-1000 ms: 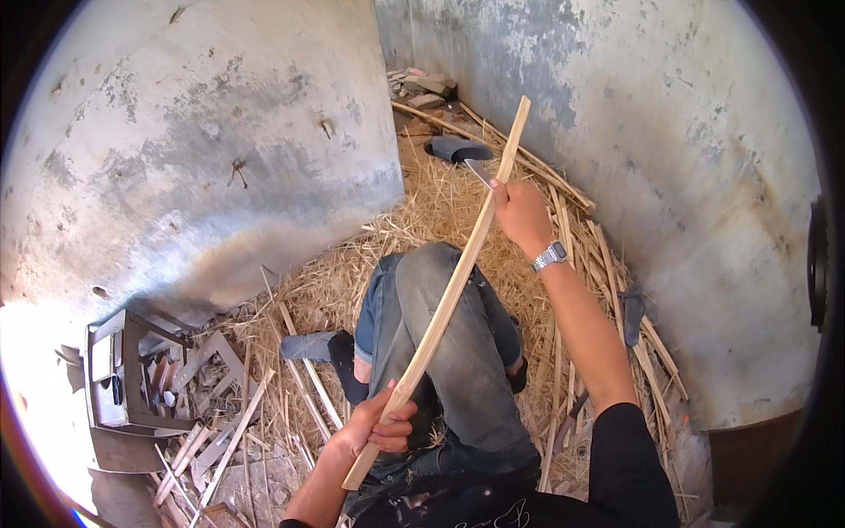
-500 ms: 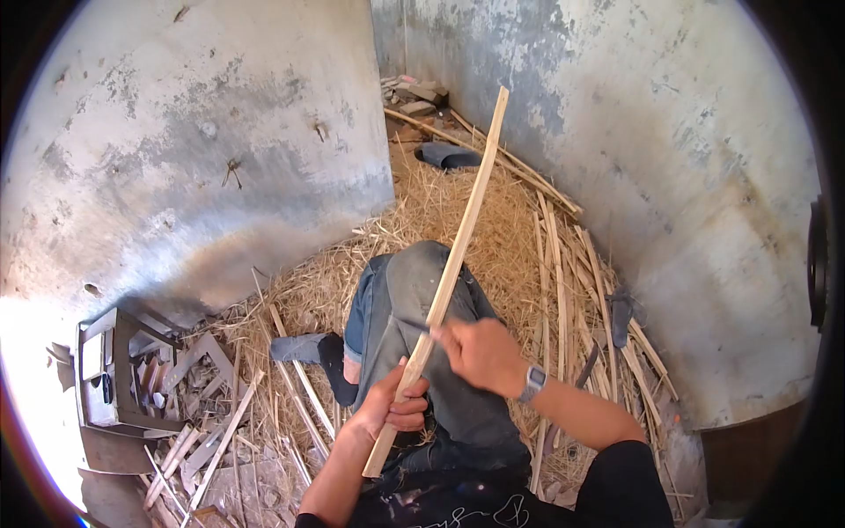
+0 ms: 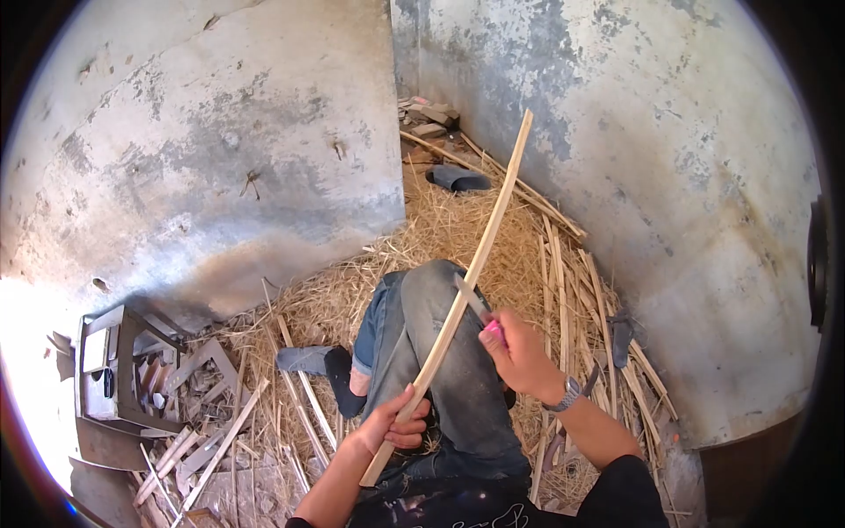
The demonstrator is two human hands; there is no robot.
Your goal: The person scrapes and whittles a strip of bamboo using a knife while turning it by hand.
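A long, pale wooden strip [image 3: 486, 239] slants up and away across my jeans [image 3: 431, 304]. Near its lower end, my left hand [image 3: 394, 424] is wrapped round it. My right hand [image 3: 525, 356] is closed on a knife with a pink handle [image 3: 495, 331]; most of the handle is hidden in the fist. The knife's blade [image 3: 473, 298] lies across the strip around its middle, above my knee. Whether the edge is biting into the wood cannot be made out.
Shavings [image 3: 458, 224] cover the floor ahead. Several wooden strips [image 3: 563, 299] lie along the right wall. A slipper [image 3: 458, 179] lies at the back, another dark slipper [image 3: 621, 339] at right. A wooden frame box [image 3: 123, 374] with scraps stands left. Worn walls [image 3: 290, 141] rise on both sides.
My right hand has moved right and slightly down from the strip, turning so the blade and pink handle show. My left hand keeps its grip; the strip's upper end has shifted right and down.
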